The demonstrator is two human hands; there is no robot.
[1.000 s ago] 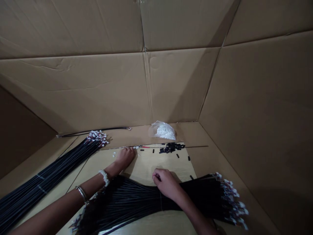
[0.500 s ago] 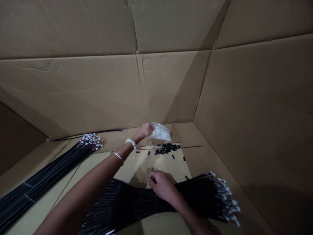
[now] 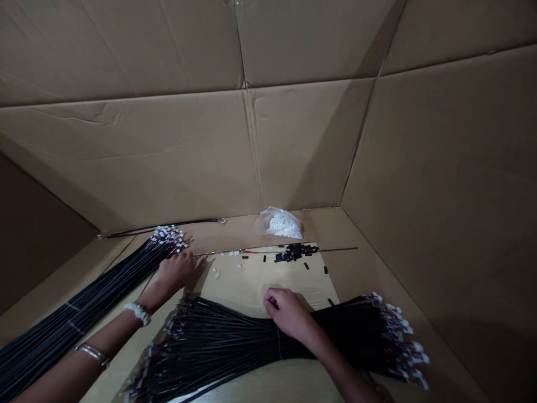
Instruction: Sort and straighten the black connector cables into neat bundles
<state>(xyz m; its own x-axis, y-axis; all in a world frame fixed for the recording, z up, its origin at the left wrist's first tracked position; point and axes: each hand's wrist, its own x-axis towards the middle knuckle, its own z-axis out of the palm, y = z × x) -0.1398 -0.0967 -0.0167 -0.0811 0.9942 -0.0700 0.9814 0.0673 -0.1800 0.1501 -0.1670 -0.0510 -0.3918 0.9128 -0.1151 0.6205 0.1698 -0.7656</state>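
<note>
My left hand [image 3: 180, 270] is low over the board, fingers stretched out and apart, close to the white connector ends [image 3: 170, 238] of the long black cable bundle [image 3: 92, 296]. I see nothing held in it. Several small white connector housings [image 3: 216, 273] lie scattered to its right. My right hand [image 3: 287, 314] rests on the middle of a second black cable bundle [image 3: 239, 341], its fingers curled closed; whatever they may hold is hidden. That bundle is tied at its middle and fans out at both ends, with white connectors [image 3: 409, 341] at the right end.
Behind the board [image 3: 247, 282] stands a clear plastic bag [image 3: 283, 224] of white pieces. A pile of short black pieces [image 3: 296, 252] lies in front of it, beside a thin rod [image 3: 339, 248]. Loose cables [image 3: 168, 227] lie along the back. Cardboard walls [image 3: 201, 151] enclose the space.
My left hand has moved from the plastic bag leftward and nearer me, its fingers now opened out. More white housings show on the board. My right hand stays on the bundle.
</note>
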